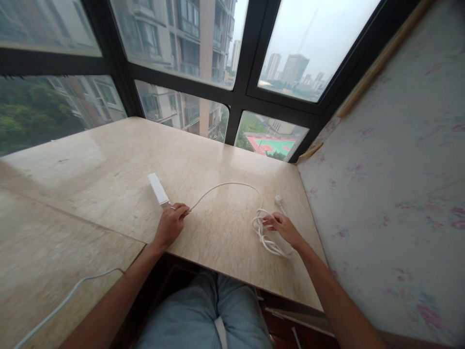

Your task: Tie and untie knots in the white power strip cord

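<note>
A white power strip [157, 188] lies on the marble-patterned sill, just beyond my left hand [170, 224]. That hand is closed, with thumb and fingers pinching the white power cord [232, 183] close to the strip. From there the cord arcs across the stone to a loose coil on the right. My right hand [282, 229] has its fingers curled on the coil's upper loops, and the exact grip is partly hidden. Beyond the right hand, the plug [278, 199] rests on the sill at the cord's end.
Dark-framed windows [238, 102] border the sill [203, 160] at the back. A flower-patterned wall [385, 194] rises at the right. Another white cable [69, 295] runs across the lower left. My legs [207, 310] are below the sill's front edge.
</note>
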A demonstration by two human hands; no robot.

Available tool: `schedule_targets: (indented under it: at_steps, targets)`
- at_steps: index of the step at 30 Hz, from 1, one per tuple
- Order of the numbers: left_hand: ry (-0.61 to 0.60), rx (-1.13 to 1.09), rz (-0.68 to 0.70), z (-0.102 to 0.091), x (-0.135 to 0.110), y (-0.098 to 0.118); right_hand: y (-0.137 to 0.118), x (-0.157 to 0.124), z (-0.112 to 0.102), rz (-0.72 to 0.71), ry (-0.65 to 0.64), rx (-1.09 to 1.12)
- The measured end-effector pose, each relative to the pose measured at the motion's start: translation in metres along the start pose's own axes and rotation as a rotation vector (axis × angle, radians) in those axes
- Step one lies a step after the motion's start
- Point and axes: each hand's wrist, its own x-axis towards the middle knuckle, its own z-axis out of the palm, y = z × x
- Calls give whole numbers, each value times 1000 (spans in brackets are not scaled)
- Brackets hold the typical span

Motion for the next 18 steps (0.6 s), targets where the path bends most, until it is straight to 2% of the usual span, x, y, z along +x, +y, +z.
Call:
schedule_targets:
  at_steps: [3, 8, 14, 18]
  targets:
    - [-14, 196, -12, -1, -1, 0, 6, 0, -14, 84, 7, 58]
    - [-100, 409, -25, -3, -3, 6, 17, -4, -24, 1, 113, -42]
    - [-134, 505, 8, -3, -11, 14, 9, -33, -24, -55, 132, -423]
    - [-80, 418, 29, 3, -4, 44, -3, -59, -27, -1, 27, -677]
